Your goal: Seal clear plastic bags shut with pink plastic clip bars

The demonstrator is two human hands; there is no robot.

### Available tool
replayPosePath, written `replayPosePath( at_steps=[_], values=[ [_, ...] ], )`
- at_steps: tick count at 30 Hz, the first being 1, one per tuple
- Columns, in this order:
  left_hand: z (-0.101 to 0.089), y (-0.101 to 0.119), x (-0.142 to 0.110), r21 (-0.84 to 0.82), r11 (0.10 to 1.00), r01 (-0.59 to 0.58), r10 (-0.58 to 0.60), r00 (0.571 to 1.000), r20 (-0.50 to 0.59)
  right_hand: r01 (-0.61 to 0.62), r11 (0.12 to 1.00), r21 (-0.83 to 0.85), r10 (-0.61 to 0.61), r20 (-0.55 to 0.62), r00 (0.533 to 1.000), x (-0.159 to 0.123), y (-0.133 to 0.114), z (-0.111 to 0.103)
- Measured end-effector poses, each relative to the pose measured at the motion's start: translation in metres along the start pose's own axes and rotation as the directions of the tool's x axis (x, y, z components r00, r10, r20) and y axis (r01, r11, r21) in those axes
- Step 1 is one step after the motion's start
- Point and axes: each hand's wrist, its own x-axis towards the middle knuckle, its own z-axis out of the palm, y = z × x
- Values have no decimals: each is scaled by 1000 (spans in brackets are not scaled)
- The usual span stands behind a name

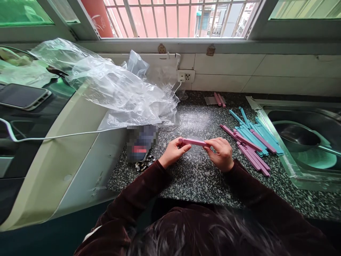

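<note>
Both hands pinch a pink clip, partly covering it; a dark item is pixelated; the sink cut off.

We were in a kitchen. A sink holding a pan, a speckled worktop and wall tiles told us so.

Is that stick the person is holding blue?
No, the stick held between the left hand and the right hand is pink; the blue sticks lie on the counter beside the sink.
</note>
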Motion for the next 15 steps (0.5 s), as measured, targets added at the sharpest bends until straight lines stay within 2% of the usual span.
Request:
replayPosePath(
  at_steps=[3,7,15],
  values=[
    [1,-3,0,87,995,-42,37,998,59,1,1000,-4,-1,-47,999,1,1,-1],
    [1,-6,1,160,978,-134,123,989,80,-22,999,-38,20,-61,998,1,4,-1],
    [3,-7,1,214,968,-132,121,990,66,-65,978,-198,66,0,998,2,5,0]
  ],
)
